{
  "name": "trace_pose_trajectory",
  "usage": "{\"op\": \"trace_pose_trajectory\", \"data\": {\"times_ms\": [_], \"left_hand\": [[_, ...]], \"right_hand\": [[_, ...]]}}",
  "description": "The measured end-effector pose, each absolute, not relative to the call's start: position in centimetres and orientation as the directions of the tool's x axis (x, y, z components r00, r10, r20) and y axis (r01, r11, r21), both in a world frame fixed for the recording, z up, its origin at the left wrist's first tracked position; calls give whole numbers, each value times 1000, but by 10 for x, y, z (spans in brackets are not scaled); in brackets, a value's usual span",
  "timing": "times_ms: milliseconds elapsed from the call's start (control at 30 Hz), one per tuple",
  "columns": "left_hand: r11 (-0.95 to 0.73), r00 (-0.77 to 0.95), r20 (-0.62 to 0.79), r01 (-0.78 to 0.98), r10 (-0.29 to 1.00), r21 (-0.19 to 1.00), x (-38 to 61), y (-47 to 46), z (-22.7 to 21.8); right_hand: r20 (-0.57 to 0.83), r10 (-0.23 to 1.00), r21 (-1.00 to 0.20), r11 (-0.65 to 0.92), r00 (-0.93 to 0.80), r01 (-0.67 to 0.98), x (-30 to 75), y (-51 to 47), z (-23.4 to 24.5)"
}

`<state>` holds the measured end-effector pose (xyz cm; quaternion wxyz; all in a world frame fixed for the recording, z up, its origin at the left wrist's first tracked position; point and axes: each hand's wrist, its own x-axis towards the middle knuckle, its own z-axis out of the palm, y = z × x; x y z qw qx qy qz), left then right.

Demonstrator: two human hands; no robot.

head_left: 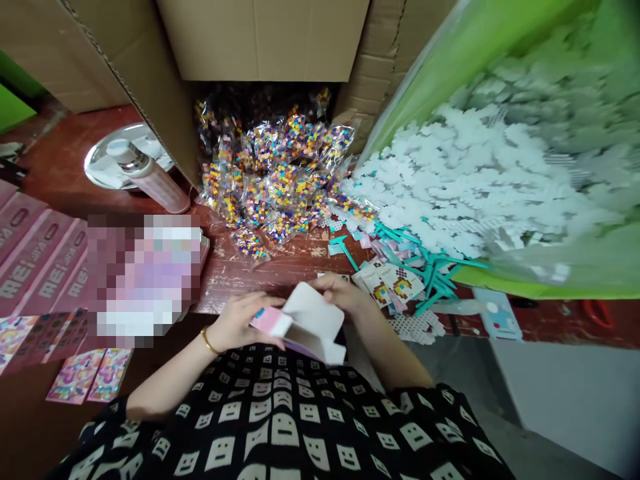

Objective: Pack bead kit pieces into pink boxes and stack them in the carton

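Note:
A small pink-and-white carton (pixel 300 330) is held low in front of my body, its white end flaps standing open toward me. My left hand (pixel 243 323), with a gold bangle on the wrist, grips its left side. At the far right edge, my right hand (pixel 343 293) has its fingers bent against the raised flap; part of that hand is behind the cardboard. Just beyond lie clear bags of colourful small beads (pixel 285 180), turquoise plastic tools (pixel 435 273) and printed pattern cards (pixel 395 285). The carton's inside is mostly hidden.
Brown cardboard boxes (pixel 260 40) enclose the bead bags. A green-lined bag of white plastic pieces (pixel 480 180) fills the right. On the left are a pink flask (pixel 155 180), a metal tray (pixel 95 167) and stacked pink boxes (pixel 45 260). The red table's edge (pixel 220 303) runs before me.

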<state>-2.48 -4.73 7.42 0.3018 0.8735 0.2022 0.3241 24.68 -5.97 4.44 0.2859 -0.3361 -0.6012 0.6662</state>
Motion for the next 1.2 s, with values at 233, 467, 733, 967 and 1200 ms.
{"op": "trace_pose_trajectory", "data": {"times_ms": [233, 467, 733, 967, 1200], "left_hand": [[8, 324, -127, 343, 937, 939, -25, -38, 24], [-24, 233, -84, 424, 969, 906, -3, -28, -18], [-352, 279, 216, 765, 936, 540, -1, 1, 34], [-261, 201, 167, 702, 965, 662, 63, 118, 35], [-368, 492, 321, -2, 809, 930, 55, 76, 80]], "right_hand": [[-356, 935, -186, -52, -18, 981, 288, -41, 32], [-450, 890, -283, -62, -75, 957, 286, -34, 30], [-289, 957, -588, -154, -28, 794, 328, -39, 13], [-58, 872, -994, -94, 486, 51, 299, -29, -2], [296, 932, -947, 257, 210, 194, 267, -34, 56]]}}
